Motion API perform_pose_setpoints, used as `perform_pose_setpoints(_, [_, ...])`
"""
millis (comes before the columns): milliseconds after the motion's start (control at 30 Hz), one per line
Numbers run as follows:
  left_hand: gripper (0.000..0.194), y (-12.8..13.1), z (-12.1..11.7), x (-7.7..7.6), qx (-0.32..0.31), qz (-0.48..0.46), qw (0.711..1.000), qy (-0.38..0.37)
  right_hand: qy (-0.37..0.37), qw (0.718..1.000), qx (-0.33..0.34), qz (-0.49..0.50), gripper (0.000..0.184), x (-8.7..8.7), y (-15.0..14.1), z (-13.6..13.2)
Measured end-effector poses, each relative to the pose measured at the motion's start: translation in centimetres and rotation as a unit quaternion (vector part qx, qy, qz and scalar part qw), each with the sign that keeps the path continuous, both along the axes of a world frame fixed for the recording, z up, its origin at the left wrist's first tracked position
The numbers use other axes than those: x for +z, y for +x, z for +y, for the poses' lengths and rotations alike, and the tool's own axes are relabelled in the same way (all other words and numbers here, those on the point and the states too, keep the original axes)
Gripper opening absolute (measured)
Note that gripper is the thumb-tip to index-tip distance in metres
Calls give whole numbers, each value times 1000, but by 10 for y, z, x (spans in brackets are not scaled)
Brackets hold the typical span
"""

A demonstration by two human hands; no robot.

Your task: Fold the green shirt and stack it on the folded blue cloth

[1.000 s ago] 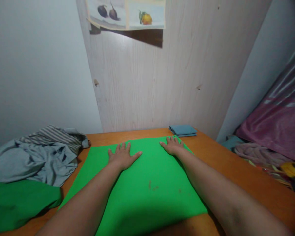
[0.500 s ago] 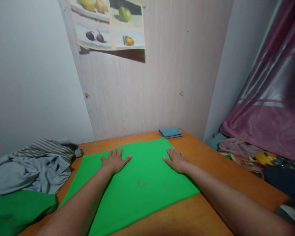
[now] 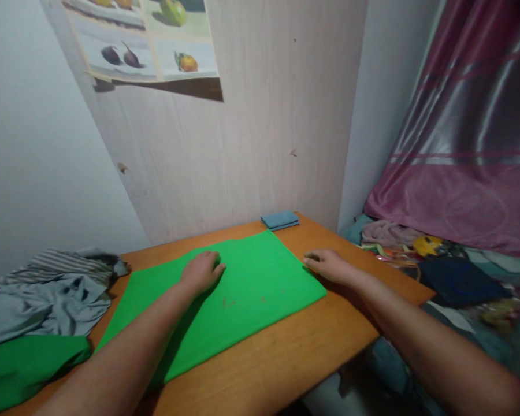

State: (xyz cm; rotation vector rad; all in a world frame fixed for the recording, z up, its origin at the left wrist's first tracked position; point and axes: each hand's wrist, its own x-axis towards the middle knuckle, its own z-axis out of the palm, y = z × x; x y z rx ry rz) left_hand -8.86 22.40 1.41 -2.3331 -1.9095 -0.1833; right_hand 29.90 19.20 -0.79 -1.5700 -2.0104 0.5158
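Note:
A bright green cloth (image 3: 242, 277) lies spread nearly flat, with a few small brownish marks near its middle. My left hand (image 3: 201, 271) rests on its left half, fingers bent and thumb apart, gripping nothing that I can see. Just at the cloth's right edge is my right hand (image 3: 327, 266), its fingers curved and a small gap showing between thumb and forefinger. That edge runs straight and looks unlifted beside the fingertips.
The orange wooden table (image 3: 281, 352) carries a folded blue cloth (image 3: 280, 220) at the back. Grey and striped clothes (image 3: 65, 294) and a darker green cloth (image 3: 30, 370) are heaped at left. Beyond the table's right edge lie mixed clothes (image 3: 459, 280) under a pink curtain (image 3: 450, 196).
My right hand has moved off the cloth's surface to its right edge, and its fingers have curved. My left hand's spread fingers have bent inward. The view has swung to the right.

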Motion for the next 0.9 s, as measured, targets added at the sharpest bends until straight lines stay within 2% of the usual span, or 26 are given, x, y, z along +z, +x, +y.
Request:
perform_pose_setpoints(100, [44, 40, -15, 7, -80, -63, 995, -14, -29, 998, 57, 15, 36, 0, 14, -28])
perform_pose_setpoints(200, [39, 82, -34, 9, -173, -123, 975, -63, -42, 994, 99, -26, 44, 4, 21, -49])
perform_pose_setpoints(300, [34, 119, -52, 8, -240, -147, 954, -104, -15, 990, 99, -102, 51, 8, 19, -61])
perform_pose_setpoints(400, [35, 145, -67, 6, -264, -148, 945, -122, -1, 985, 83, -151, 43, 10, 12, -65])
perform_pose_setpoints(533, [52, 169, -80, 7, -251, -92, 957, -109, 4, 985, 47, -163, 24, 9, 2, -62])
perform_pose_setpoints(633, [64, 184, -85, 10, -211, -46, 973, -81, 32, 992, 47, -109, 18, 8, -4, -55])
perform_pose_setpoints(733, [48, 195, -81, 17, -172, -63, 981, -67, 62, 997, 40, 2, 15, 8, -12, -48])
perform_pose_setpoints(800, [30, 198, -73, 24, -143, -94, 983, -68, 72, 993, -8, 94, 16, 5, -20, -45])
perform_pose_setpoints(900, [19, 193, -54, 41, -109, -146, 980, -73, 57, 966, -87, 238, 27, -5, -40, -47])
